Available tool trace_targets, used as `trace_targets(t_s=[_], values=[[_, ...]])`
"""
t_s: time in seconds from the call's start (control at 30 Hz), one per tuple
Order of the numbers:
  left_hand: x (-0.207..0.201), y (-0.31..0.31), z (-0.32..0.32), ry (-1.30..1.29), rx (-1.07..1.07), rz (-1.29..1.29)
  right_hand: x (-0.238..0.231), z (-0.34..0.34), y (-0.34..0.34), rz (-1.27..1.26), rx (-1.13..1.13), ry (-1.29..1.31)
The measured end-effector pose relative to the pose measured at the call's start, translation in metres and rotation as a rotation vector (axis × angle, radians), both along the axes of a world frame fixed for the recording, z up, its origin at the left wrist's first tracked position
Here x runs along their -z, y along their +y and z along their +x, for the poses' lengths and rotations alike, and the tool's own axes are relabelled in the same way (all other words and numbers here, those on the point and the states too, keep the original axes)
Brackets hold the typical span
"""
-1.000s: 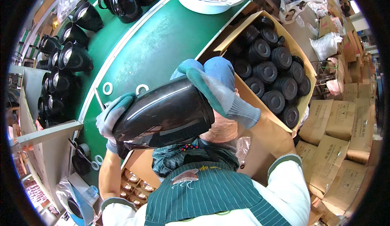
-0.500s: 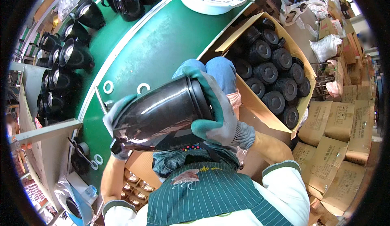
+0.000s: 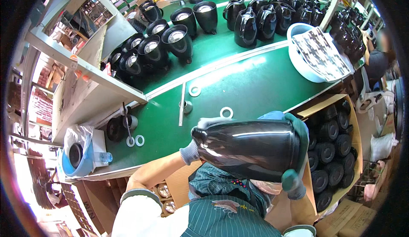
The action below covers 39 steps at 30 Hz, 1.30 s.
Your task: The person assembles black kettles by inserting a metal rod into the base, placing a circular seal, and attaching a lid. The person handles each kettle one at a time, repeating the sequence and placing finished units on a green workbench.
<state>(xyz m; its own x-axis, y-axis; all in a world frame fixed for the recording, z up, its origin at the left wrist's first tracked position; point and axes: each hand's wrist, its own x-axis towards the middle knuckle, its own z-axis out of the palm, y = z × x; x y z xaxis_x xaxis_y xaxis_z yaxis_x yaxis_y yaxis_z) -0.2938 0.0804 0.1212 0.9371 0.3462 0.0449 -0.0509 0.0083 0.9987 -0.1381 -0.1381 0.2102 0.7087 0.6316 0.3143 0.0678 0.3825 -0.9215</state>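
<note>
A glossy black thermos jug body lies on its side across my lap, held between both hands. My left hand, in a grey and green glove, is wrapped round its narrow spout end. At the wide base end my right hand, gloved in green and grey, grips the rim; its thumb presses the near side while the fingers reach round behind. Just past the jug, a white ring lies on the green table. A metal T-shaped tool and another white ring are farther left.
Several open-topped black jug bodies and handled black jugs stand beyond a pale rail. A blue basin holds a checkered cloth. On my right is a carton of round black caps. Silvery liners sit in a box below.
The view has swung left and up, showing more of the table. The jug body has turned from slanting to nearly level, still in both hands.
</note>
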Motion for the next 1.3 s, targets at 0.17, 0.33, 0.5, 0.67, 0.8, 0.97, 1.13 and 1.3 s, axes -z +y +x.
trace_targets(t_s=[0.17,0.33,0.5,0.67,0.8,0.97,1.13,1.3], values=[[-0.094,0.004,0.008,-0.501,0.098,1.489,0.079,0.028,-0.019,-0.314,-0.277,0.997],[-0.063,0.033,0.013,-0.06,-0.009,0.734,0.112,0.021,-0.035,-0.144,-0.423,0.73],[0.025,0.028,0.006,0.132,0.019,-0.43,0.07,0.036,-0.028,-0.191,-0.09,-0.748],[-0.006,0.014,0.015,-0.079,-0.146,0.449,0.075,0.018,-0.021,-0.077,-0.097,0.193],[-0.005,0.017,0.004,-0.112,-0.193,0.581,0.044,0.029,-0.019,-0.166,-0.186,0.079],[0.048,0.036,-0.02,0.152,0.052,-0.473,0.052,0.034,-0.009,-0.001,-0.03,-0.685],[0.032,0.032,-0.012,0.088,-0.021,-0.283,0.05,0.005,-0.026,-0.128,-0.031,-0.426],[-0.065,0.013,0.03,-0.237,-0.068,0.773,0.12,-0.014,-0.038,0.096,-0.088,0.193]])
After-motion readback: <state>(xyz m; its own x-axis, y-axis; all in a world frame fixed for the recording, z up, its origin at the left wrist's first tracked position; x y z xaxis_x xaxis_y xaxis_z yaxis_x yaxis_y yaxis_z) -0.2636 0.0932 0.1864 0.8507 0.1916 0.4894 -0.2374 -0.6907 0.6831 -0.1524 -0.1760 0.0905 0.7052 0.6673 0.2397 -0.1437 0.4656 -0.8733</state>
